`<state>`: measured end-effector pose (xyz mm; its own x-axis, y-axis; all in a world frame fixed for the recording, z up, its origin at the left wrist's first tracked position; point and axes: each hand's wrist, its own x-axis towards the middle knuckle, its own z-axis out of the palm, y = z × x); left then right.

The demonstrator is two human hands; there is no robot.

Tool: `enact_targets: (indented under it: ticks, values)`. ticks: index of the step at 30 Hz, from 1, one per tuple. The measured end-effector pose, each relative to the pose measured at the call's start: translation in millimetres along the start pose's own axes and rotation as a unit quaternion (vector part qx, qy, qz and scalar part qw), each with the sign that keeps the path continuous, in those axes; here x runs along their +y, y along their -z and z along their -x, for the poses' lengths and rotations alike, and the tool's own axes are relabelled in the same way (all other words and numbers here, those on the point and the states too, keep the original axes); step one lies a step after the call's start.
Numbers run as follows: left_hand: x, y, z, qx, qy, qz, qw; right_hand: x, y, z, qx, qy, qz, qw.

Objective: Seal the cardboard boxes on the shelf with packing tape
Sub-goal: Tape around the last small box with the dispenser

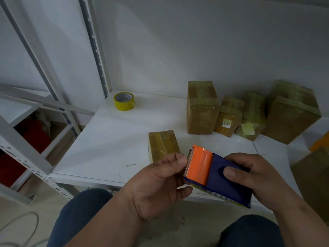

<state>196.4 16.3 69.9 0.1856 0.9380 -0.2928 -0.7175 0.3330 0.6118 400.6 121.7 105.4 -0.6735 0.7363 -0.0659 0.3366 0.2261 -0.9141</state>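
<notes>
A blue tape dispenser with an orange front plate and a toothed blade is held over the front edge of the white shelf. My right hand grips its blue body, thumb on top. My left hand pinches at the blade end of the dispenser with thumb and fingers. A small taped cardboard box stands on the shelf just behind my left hand. Several taped boxes stand in a row at the back right, the tallest of them on the left. A yellow tape roll lies in the back left corner.
Grey metal shelf uprights rise at the left. Red items sit on a lower shelf at far left. Another cardboard box stands at the right edge. My knees in dark trousers are below, and a cable lies on the floor at bottom left.
</notes>
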Motion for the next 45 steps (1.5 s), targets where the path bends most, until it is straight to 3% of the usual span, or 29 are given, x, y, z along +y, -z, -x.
enact_targets:
  ticks: [12,19,23,29,37,45]
  values:
    - [-1.4,-4.1,4.2,0.077,-0.009,-0.013,0.997,-2.3,-0.6,3.6,-0.014,0.001,0.003,1.0]
    - [10.4,-2.8,10.4,0.107,-0.014,-0.1,0.989,-8.5,2.1,0.9,-0.021,0.004,0.07,0.997]
    - [7.2,-2.4,10.4,0.193,-0.04,-0.208,0.958,-9.5,2.6,-2.8,-0.037,-0.011,0.102,0.994]
    - [1.7,3.3,7.7,0.291,-0.081,-0.276,0.913,-4.4,0.3,-8.6,-0.067,-0.024,0.136,0.988]
    - [13.8,2.2,10.3,0.297,-0.134,-0.258,0.909,-11.9,12.8,-27.5,-0.103,-0.018,0.125,0.987]
    - [37.6,33.6,15.5,0.35,-0.158,-0.241,0.892,-10.5,48.4,-50.8,-0.099,-0.059,0.138,0.984]
